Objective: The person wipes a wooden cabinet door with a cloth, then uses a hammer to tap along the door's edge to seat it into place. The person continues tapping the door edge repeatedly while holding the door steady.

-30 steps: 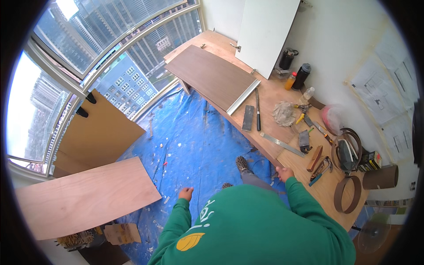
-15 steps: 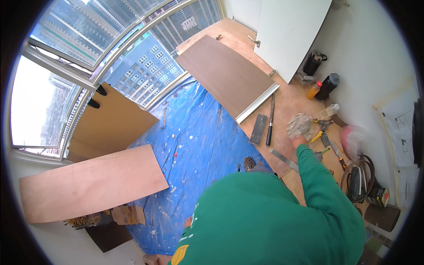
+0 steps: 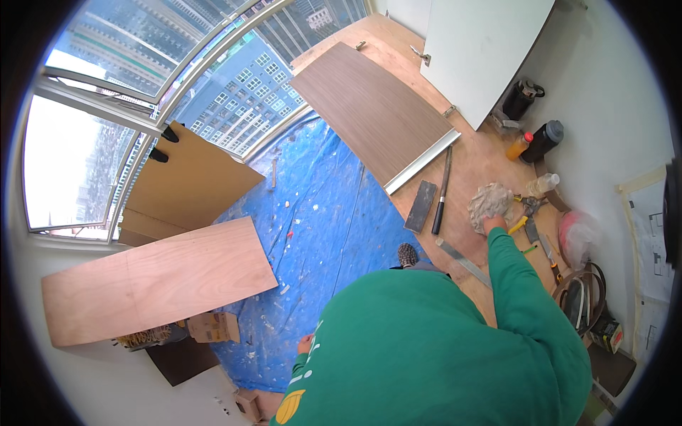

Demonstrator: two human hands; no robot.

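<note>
My right hand [image 3: 494, 224] grips the near edge of a crumpled, dirty-beige rag [image 3: 489, 201] on the wooden worktop; its fingertips are sunk in the cloth. Just right of the rag lie yellow-handled pliers [image 3: 521, 224] and an orange-handled knife [image 3: 553, 264]. To its left are a long tool with a black handle [image 3: 438, 216] and a flat dark grey block [image 3: 420, 206]. A metal strip like a ruler [image 3: 465, 263] lies nearer my body. My left hand [image 3: 305, 344] hangs low by my side over the blue sheet, mostly covered by my green sleeve and torso.
A brown board [image 3: 376, 113] with a white edge strip lies across the worktop. Bottles [image 3: 545, 140] and a pink-and-clear plastic bag [image 3: 577, 238] stand along the right wall. A plywood panel [image 3: 163, 277] is at left, above a blue floor sheet [image 3: 312, 213]. A white door [image 3: 483, 57] rises behind.
The whole view has shifted slightly, moving the worktop right in the picture. My right hand stays on the rag, and more of my left hand shows beside my torso.
</note>
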